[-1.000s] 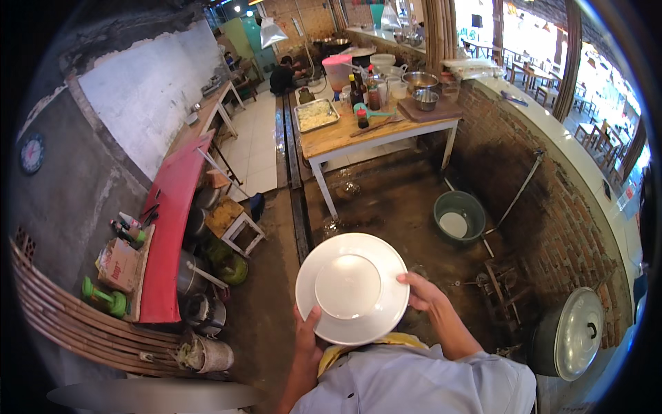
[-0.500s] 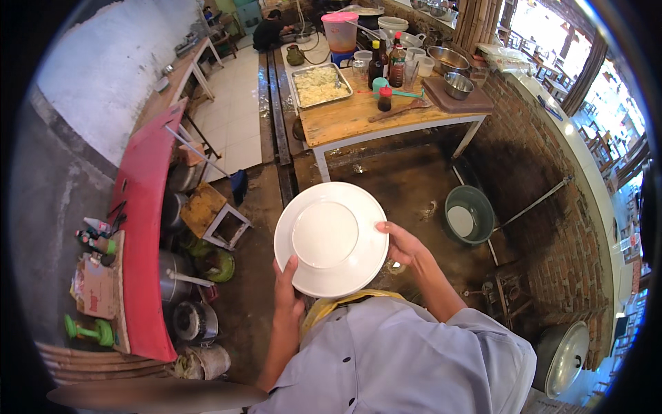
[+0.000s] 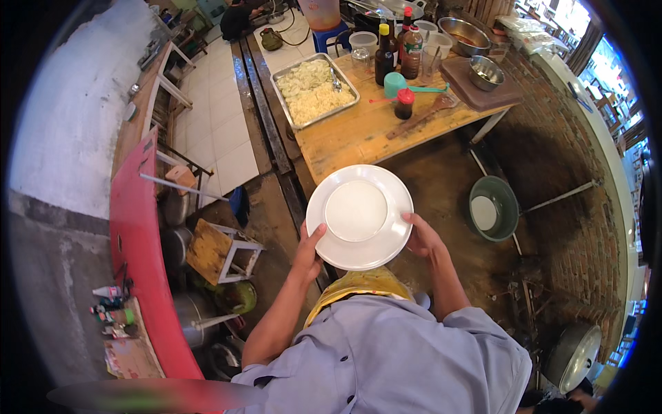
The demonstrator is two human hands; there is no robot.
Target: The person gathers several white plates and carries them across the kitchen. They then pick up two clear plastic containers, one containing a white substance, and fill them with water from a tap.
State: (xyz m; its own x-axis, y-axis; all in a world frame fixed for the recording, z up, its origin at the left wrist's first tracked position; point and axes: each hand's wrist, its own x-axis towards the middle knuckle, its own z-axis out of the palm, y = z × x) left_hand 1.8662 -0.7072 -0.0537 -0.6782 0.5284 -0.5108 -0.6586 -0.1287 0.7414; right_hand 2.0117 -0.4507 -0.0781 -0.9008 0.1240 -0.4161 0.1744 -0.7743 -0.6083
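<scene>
Between my two hands is a round white plate [image 3: 358, 259], held in front of my waist with its broad face turned up. A circular ring marks its middle; whether another plate lies under it I cannot tell. At the plate's left edge my left hand [image 3: 308, 254] grips with the thumb over the rim. My right hand [image 3: 423, 237] closes on the right edge, thumb on the rim and fingers underneath, partly hidden. Just beyond the plate stands a wooden table [image 3: 338, 153]. On it are a metal tray [image 3: 327, 114] of shredded pale food, a red-capped sauce bottle [image 3: 405, 103] and a wooden spoon [image 3: 424, 116].
A dark green tub [image 3: 512, 214] with a white round item inside sits on the floor to the right, near a brick wall [image 3: 579, 241]. To the left are a wooden-topped stool [image 3: 209, 248] and a long red panel [image 3: 134, 221]. A lidded pot [image 3: 579, 359] is at lower right.
The plate, still in both hands, has shifted right and slightly forward in view. The table with its tray and bottles now appears closer. My left arm shows more fully.
</scene>
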